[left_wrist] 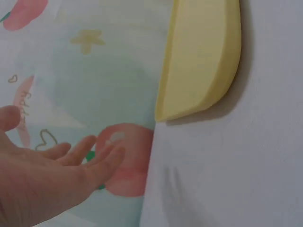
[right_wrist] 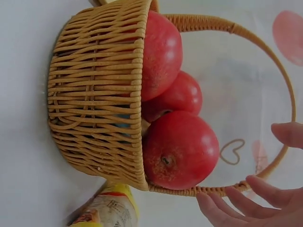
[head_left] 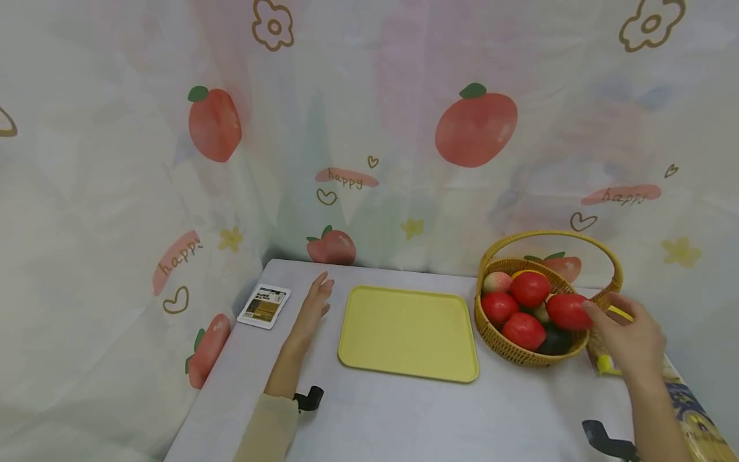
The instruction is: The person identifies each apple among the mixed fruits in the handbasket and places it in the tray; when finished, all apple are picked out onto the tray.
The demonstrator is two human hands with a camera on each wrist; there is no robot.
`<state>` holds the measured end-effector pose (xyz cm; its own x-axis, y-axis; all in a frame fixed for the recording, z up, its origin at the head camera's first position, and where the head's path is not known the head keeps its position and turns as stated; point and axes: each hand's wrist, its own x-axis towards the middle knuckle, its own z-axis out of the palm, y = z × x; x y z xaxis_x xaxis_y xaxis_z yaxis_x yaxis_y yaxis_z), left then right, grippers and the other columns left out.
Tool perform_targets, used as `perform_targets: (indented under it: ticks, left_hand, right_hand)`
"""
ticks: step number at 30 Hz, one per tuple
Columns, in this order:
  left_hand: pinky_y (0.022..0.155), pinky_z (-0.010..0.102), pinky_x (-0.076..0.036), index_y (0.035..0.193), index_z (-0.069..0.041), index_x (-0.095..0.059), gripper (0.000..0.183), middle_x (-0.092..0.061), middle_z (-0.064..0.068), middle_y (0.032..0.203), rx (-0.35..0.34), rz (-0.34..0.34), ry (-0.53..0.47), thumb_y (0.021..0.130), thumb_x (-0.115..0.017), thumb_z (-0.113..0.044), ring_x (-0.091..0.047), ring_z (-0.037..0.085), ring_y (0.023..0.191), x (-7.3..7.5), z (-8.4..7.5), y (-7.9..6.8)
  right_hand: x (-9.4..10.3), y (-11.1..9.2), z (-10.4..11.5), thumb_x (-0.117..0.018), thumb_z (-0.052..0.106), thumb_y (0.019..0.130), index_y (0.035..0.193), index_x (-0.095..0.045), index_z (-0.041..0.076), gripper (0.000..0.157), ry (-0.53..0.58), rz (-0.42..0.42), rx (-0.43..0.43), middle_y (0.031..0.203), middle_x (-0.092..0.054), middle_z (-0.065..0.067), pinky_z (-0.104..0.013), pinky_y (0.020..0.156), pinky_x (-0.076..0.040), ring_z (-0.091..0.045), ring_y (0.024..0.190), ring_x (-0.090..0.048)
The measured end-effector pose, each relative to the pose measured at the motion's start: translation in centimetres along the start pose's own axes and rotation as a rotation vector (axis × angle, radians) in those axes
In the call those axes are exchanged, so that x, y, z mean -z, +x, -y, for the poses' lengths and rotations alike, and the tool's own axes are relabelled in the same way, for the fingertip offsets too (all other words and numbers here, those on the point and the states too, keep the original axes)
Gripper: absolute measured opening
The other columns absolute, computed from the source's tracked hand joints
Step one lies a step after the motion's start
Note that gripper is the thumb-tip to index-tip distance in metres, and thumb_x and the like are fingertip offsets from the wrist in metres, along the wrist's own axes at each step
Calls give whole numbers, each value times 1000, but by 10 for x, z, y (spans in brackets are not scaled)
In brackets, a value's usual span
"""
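Observation:
My right hand (head_left: 632, 333) is at the right side of a wicker basket (head_left: 519, 355), thumb and fingers spread apart beside its arched handle. Its fingertips (right_wrist: 206, 201) are close to a round red fruit (right_wrist: 182, 151) with a brownish stem spot, and nothing is between them. Several more red fruits (head_left: 530, 289) fill the basket, along with a pale pinkish fruit (head_left: 497, 283) and a dark green one (head_left: 555, 340). On the other side, my left hand (head_left: 314, 301) hovers with fingers extended and holds nothing, left of a yellow tray (head_left: 407, 333).
A white-framed card or package (head_left: 264, 307) lies at the table's back left corner. Colourful plastic packaging (head_left: 693, 410) sits at the right edge, partly behind my right arm. A printed curtain (head_left: 392, 128) borders the white table (head_left: 404, 423) at the back and sides.

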<state>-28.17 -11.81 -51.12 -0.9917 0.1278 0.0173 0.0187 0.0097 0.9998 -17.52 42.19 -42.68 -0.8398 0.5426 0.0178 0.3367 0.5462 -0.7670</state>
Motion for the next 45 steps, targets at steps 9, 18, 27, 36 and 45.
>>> perform_targets:
  ticks: [9,18,27,36,45]
  left_hand:
    - [128,58,-18,165,-6,-18,64,-25,30,165,131,2,-331,113,-37,-38,-20,45,155,-1,11,3]
    - [127,59,-18,167,-7,-13,71,-25,28,164,252,-23,-469,108,-45,-33,-20,43,154,-9,23,7]
    - [127,55,-25,166,-4,-11,72,-28,29,164,279,-1,-497,109,-46,-29,-29,42,152,-12,33,10]
    - [127,51,-25,165,0,-11,70,-27,31,164,301,21,-554,109,-45,-26,-28,40,154,-11,38,10]
    - [126,50,-28,166,-1,-13,62,-27,31,165,272,40,-485,109,-37,-2,-29,39,154,-11,46,14]
  right_hand:
    - [3,10,-10,-61,58,98,162,-33,5,87,97,23,-107,163,-36,-26,-23,81,-58,-21,117,-58]
    - [-8,23,-16,-77,51,90,160,-41,10,89,316,-7,-241,136,-57,-9,-12,60,-56,11,66,-60]
    - [-25,28,-17,-74,62,87,154,-50,7,90,129,-78,-164,136,-59,-16,-12,54,-50,-6,83,-53]
    - [-37,32,-27,-65,66,92,149,-53,-1,89,-163,-146,34,137,-61,-32,-48,78,-40,-47,121,-56]
    - [-27,25,-17,-64,66,93,151,-45,-9,96,-248,14,96,133,-55,-38,-45,70,-42,-51,115,-49]
